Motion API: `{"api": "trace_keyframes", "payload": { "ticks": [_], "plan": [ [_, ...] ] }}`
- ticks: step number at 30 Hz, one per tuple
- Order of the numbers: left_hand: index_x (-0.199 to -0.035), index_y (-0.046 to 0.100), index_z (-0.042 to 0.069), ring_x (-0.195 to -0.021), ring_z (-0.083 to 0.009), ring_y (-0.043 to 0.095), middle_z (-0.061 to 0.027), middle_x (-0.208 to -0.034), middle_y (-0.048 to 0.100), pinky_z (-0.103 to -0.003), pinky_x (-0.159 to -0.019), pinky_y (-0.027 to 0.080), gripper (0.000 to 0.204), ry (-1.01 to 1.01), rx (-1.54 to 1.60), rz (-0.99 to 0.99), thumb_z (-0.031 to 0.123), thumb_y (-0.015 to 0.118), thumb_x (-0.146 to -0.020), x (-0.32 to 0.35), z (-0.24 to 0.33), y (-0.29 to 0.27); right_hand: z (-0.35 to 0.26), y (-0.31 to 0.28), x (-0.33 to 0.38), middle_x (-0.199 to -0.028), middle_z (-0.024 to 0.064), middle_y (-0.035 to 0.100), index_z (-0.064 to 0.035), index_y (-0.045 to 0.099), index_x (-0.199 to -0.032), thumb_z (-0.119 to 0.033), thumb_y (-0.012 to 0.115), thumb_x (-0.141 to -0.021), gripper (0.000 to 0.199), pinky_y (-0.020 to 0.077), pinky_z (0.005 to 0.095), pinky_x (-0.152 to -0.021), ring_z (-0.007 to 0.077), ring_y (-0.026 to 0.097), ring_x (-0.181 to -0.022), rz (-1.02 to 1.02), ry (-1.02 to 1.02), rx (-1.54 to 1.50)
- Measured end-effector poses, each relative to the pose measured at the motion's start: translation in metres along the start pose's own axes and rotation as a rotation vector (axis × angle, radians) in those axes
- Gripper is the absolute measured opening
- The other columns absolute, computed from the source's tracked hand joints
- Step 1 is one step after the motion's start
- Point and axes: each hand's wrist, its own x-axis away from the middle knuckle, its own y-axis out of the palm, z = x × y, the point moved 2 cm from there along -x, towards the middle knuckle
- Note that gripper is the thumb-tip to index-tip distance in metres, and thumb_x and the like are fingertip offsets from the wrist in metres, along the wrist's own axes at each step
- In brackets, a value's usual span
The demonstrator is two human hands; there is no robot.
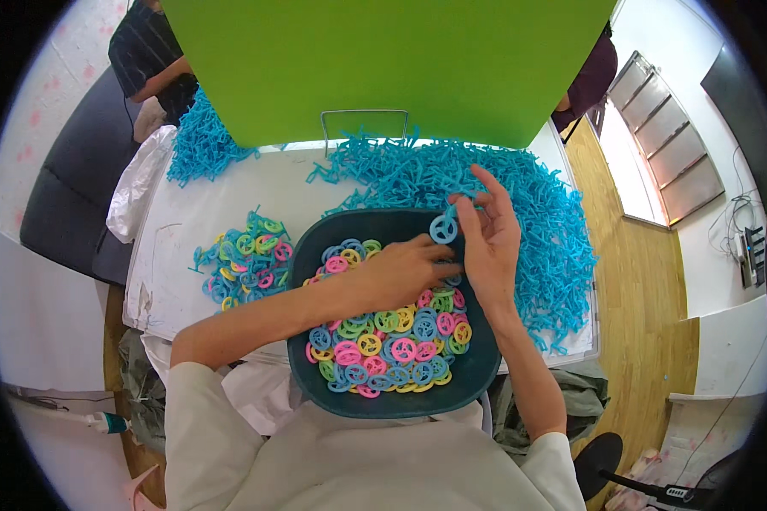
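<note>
A dark green basin in front of me holds a heap of small plastic wheels in pink, yellow, green and blue. My left hand reaches over the heap, fingers bent down at the basin's right side, where a blue wheel shows at the fingertips. Above the basin's far right corner, my right hand pinches a small blue plastic stick piece between thumb and fingers. A light blue wheel hangs from that piece. Part of the stick is hidden by the fingers.
A large pile of blue plastic stick pieces spreads behind and right of the basin; another pile lies far left. Left of the basin is a heap of wheels with sticks. A green panel stands behind the white table; people sit beyond it.
</note>
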Motion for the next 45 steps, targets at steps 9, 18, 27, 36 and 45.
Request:
{"api": "trace_keyframes", "payload": {
  "ticks": [9, 18, 27, 36, 45],
  "plan": [
    [-0.094, 0.063, 0.003, -0.092, -0.0266, 0.062, -0.0092, -0.093, 0.063, -0.038, -0.072, 0.052, 0.020, -0.223, 0.271, 0.032, 0.008, 0.069, -0.075, 0.001, -0.008, -0.007, 0.001, -0.004, 0.002, -0.087, 0.0005, 0.058, -0.0014, 0.056, -0.120, -0.005, 0.061, -0.091, 0.029, 0.0475, 0.0204, -0.067, 0.0091, 0.062, -0.079, -0.065, 0.063, -0.026],
    [-0.094, 0.057, 0.001, -0.076, -0.0087, 0.059, -0.0037, -0.084, 0.062, -0.025, -0.066, 0.047, 0.014, -0.627, 0.884, 0.281, 0.008, 0.066, -0.087, 0.011, -0.018, -0.052, 0.008, -0.011, 0.003, -0.093, 0.0039, 0.060, -0.0013, 0.059, -0.115, -0.005, 0.062, -0.091, 0.025, 0.0494, 0.0201, -0.067, 0.0104, 0.064, -0.081, -0.039, -0.064, 0.171],
    [-0.099, 0.055, 0.004, -0.081, -0.0094, 0.060, -0.0027, -0.091, 0.059, -0.024, -0.064, 0.049, 0.015, -0.602, 1.121, 0.422, 0.012, 0.064, -0.090, 0.014, -0.021, -0.060, 0.012, -0.006, 0.006, -0.088, 0.0037, 0.066, -0.0002, 0.063, -0.106, -0.006, 0.062, -0.090, 0.016, 0.0495, 0.0224, -0.068, 0.0089, 0.063, -0.080, -0.143, -0.050, 0.300],
    [-0.103, 0.049, 0.003, -0.092, -0.0164, 0.065, -0.0065, -0.100, 0.058, -0.028, -0.073, 0.056, 0.015, -0.664, 1.206, 0.427, 0.012, 0.057, -0.095, 0.014, -0.023, -0.055, 0.001, -0.002, 0.008, -0.087, 0.0046, 0.067, -0.0007, 0.065, -0.102, -0.003, 0.063, -0.088, 0.014, 0.0482, 0.0228, -0.068, 0.0092, 0.062, -0.079, -0.223, -0.086, 0.423],
    [-0.098, 0.044, 0.002, -0.086, -0.0171, 0.065, -0.0088, -0.094, 0.059, -0.029, -0.076, 0.057, 0.009, -0.638, 1.157, 0.449, 0.000, 0.052, -0.094, 0.016, -0.027, -0.051, -0.003, 0.005, 0.010, -0.087, 0.0049, 0.067, -0.0003, 0.065, -0.103, -0.001, 0.063, -0.087, 0.016, 0.0471, 0.0231, -0.065, 0.0083, 0.060, -0.076, -0.264, 0.018, 0.364]
  ]
}}
